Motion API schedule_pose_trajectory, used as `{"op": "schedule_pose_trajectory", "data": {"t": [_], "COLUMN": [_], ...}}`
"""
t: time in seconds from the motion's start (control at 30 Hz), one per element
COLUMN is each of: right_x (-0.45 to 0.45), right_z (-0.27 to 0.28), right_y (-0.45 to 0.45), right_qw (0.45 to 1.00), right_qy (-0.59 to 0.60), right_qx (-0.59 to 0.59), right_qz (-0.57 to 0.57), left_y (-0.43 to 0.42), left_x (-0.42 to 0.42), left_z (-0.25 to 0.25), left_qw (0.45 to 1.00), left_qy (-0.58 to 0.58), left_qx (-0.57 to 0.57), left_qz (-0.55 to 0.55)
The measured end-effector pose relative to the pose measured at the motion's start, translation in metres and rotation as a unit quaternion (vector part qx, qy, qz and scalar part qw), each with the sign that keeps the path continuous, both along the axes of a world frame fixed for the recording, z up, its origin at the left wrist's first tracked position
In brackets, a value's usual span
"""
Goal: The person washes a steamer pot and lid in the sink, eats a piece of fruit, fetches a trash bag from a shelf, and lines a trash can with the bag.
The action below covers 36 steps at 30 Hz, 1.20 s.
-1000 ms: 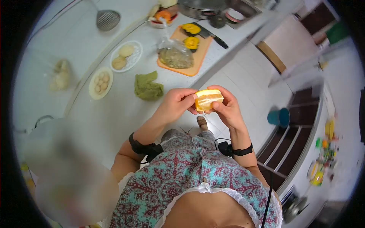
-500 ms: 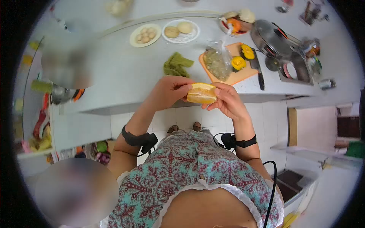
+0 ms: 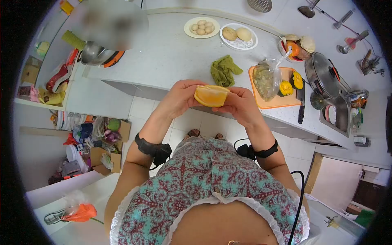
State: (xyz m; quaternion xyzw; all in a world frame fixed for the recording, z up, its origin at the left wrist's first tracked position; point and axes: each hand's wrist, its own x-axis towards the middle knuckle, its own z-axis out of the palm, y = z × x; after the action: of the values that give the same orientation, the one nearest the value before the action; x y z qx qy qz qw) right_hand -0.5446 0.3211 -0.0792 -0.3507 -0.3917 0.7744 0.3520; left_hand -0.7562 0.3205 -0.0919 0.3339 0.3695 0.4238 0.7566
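A thick orange wedge with its peel on is held level in front of my body, just off the counter's front edge. My left hand grips its left end, fingers closed around it. At the other end, my right hand pinches the wedge between thumb and fingers. Some of the fingers are hidden behind the fruit. Just beyond my hands, a crumpled green cloth lies on the counter.
To the right, an orange cutting board bears a bag of cut greens, yellow squash halves and a knife. Behind are a plate of eggs and a plate of round buns. A lidded pan stands near the sink.
The view has swung, so the counter items sit further right. The wedge has been turned in my hands and now shows a different face. Both hands still hold it.
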Motion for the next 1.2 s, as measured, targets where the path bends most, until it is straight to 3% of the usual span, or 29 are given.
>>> {"op": "schedule_pose_trajectory", "data": {"t": [0.13, 0.4, 0.53, 0.63, 0.7, 0.83, 0.9, 1.2], "right_x": [-0.001, 0.023, 0.041, 0.056, 0.067, 0.076, 0.086, 0.08], "right_z": [0.003, 0.02, 0.026, 0.022, 0.024, 0.037, 0.039, 0.037], "right_y": [-0.007, -0.02, -0.027, -0.025, -0.019, -0.03, -0.03, -0.032], "right_qw": [0.999, 0.983, 0.97, 0.954, 0.947, 0.942, 0.958, 0.954], "right_qy": [0.024, 0.045, 0.026, 0.09, 0.164, 0.173, 0.118, 0.127], "right_qx": [0.01, 0.047, 0.061, 0.054, 0.013, 0.063, 0.091, 0.121], "right_qz": [-0.045, -0.17, -0.233, -0.279, -0.277, -0.28, -0.243, -0.244], "left_y": [0.007, 0.04, 0.056, 0.068, 0.076, 0.078, 0.081, 0.093], "left_x": [0.003, 0.042, 0.073, 0.095, 0.107, 0.119, 0.119, 0.119], "left_z": [-0.002, 0.008, 0.014, 0.014, 0.021, 0.042, 0.048, 0.06], "left_qw": [0.999, 0.976, 0.968, 0.966, 0.978, 0.972, 0.949, 0.899], "left_qy": [-0.039, -0.129, -0.125, -0.125, -0.059, 0.058, 0.128, 0.185], "left_qx": [-0.009, 0.021, -0.02, -0.014, 0.023, 0.113, 0.201, 0.314], "left_qz": [-0.021, -0.174, -0.216, -0.227, -0.199, -0.195, -0.204, -0.242]}}
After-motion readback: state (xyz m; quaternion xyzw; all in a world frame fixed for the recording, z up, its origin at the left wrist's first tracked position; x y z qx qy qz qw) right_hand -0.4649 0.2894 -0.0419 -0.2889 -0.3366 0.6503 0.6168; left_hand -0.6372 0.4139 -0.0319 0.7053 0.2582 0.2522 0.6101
